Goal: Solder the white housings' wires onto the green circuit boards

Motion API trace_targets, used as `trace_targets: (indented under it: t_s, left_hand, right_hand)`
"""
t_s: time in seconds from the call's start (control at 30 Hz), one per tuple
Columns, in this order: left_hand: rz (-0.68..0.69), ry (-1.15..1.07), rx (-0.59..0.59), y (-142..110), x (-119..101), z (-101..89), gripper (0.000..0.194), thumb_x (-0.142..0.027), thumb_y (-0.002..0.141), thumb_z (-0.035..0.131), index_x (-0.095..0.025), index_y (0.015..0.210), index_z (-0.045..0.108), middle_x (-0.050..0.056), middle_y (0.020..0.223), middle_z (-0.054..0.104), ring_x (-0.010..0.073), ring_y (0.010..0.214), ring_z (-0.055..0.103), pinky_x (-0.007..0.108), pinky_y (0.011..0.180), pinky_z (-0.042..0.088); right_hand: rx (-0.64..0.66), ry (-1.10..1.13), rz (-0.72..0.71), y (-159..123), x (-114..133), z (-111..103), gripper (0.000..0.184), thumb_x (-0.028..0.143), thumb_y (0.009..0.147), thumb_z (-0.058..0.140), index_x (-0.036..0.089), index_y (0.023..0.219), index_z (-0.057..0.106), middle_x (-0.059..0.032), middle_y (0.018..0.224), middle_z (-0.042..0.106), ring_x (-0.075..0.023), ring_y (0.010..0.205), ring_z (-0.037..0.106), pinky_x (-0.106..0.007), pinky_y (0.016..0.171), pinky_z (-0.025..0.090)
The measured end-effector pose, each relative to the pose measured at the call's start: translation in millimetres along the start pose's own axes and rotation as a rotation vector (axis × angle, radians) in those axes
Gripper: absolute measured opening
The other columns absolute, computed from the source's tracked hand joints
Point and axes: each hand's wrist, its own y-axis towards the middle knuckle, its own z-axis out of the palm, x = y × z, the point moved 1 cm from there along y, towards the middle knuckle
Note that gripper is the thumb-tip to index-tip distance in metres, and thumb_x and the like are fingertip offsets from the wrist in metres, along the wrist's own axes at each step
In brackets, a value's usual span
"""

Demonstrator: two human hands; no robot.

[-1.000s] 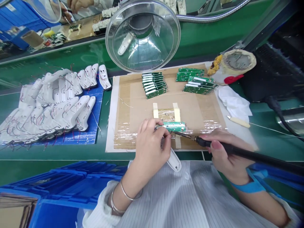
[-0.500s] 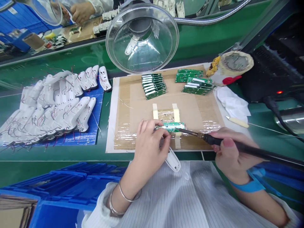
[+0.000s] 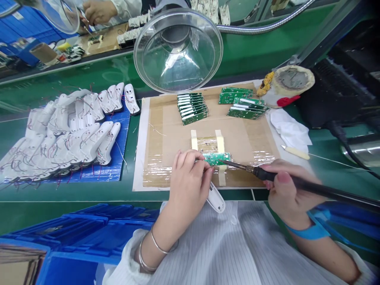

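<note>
- The right hand [image 3: 287,204] is grasping a black-handled soldering iron [image 3: 265,175], its metal tip meeting the green circuit board [image 3: 214,159].
- The left hand [image 3: 187,180] is curling over the board's left end; what its fingertips are pinching is hidden.
- The board is lying near the front of the taped cardboard [image 3: 175,136], bare brown surface stretching behind it.
- A smooth white plastic shell [image 3: 216,199] is jutting past the table's [image 3: 154,194] front edge.

bright light, white glare on clear hood [image 3: 178,53], stretched edges

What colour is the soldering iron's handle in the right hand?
The soldering iron's handle is black, best seen in the head view.
</note>
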Motion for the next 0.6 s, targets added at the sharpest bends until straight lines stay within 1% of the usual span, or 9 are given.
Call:
trace_targets:
  t_s: [0.1, 0.23, 0.33, 0.47, 0.53, 0.6]
  left_hand:
    - [0.008, 0.034, -0.003, -0.4, -1.2, 0.1, 0.01, -0.02, 0.098, 0.054, -0.017, 0.09, 0.06, 0.007, 0.105, 0.06, 0.0223, 0.106, 0.054, 0.047, 0.1, 0.045]
    - [0.025, 0.05, -0.019, -0.1, -1.3, -1.0, 0.011, -0.02, 0.099, 0.054, -0.017, 0.091, 0.061, 0.008, 0.104, 0.06, 0.0218, 0.103, 0.054, 0.046, 0.097, 0.046]
    - [0.037, 0.044, -0.073, -0.6, -0.9, -2.6, 0.008, -0.02, 0.098, 0.057, -0.017, 0.094, 0.063, 0.008, 0.105, 0.061, 0.0212, 0.102, 0.055, 0.044, 0.094, 0.047]
    - [0.025, -0.001, -0.141, -2.2, 0.0, -4.1, 0.004, -0.019, 0.095, 0.061, -0.018, 0.095, 0.065, 0.007, 0.106, 0.061, 0.0196, 0.101, 0.056, 0.038, 0.088, 0.048]
    - [0.008, -0.01, -0.131, -2.8, 0.4, -3.9, 0.005, -0.019, 0.095, 0.061, -0.018, 0.094, 0.065, 0.007, 0.108, 0.061, 0.02, 0.102, 0.056, 0.038, 0.087, 0.048]
    - [-0.011, 0.003, -0.092, -2.8, 0.5, -3.1, 0.006, -0.019, 0.094, 0.06, -0.018, 0.092, 0.066, 0.008, 0.112, 0.06, 0.0216, 0.105, 0.056, 0.039, 0.088, 0.048]
  right_hand:
    - [-0.01, -0.004, -0.005, 0.1, -0.5, 0.4, 0.015, 0.028, 0.086, 0.063, 0.023, 0.079, 0.076, -0.0006, 0.065, 0.067, -0.0142, 0.051, 0.059, -0.031, 0.049, 0.05]
    - [-0.007, 0.016, 0.0, 0.4, 0.3, 0.5, 0.014, 0.026, 0.086, 0.063, 0.025, 0.083, 0.077, 0.0001, 0.067, 0.067, -0.0144, 0.052, 0.059, -0.031, 0.049, 0.048]
    - [-0.014, 0.011, 0.0, 0.8, 0.6, 0.1, 0.014, 0.026, 0.086, 0.063, 0.025, 0.083, 0.077, -0.0004, 0.07, 0.069, -0.0135, 0.05, 0.058, -0.03, 0.047, 0.047]
    - [-0.007, 0.01, 0.016, 1.0, 1.3, 0.7, 0.014, 0.027, 0.085, 0.063, 0.025, 0.082, 0.076, -0.0003, 0.068, 0.068, -0.0141, 0.051, 0.059, -0.031, 0.048, 0.048]
    - [0.002, 0.021, 0.011, 0.3, 3.3, 1.7, 0.014, 0.025, 0.086, 0.062, 0.025, 0.084, 0.077, -0.0001, 0.07, 0.069, -0.0133, 0.05, 0.058, -0.031, 0.048, 0.049]
    - [0.027, 0.03, 0.014, -0.9, 5.9, 2.8, 0.015, 0.023, 0.086, 0.062, 0.025, 0.087, 0.077, 0.0003, 0.073, 0.07, -0.0124, 0.05, 0.058, -0.03, 0.049, 0.05]
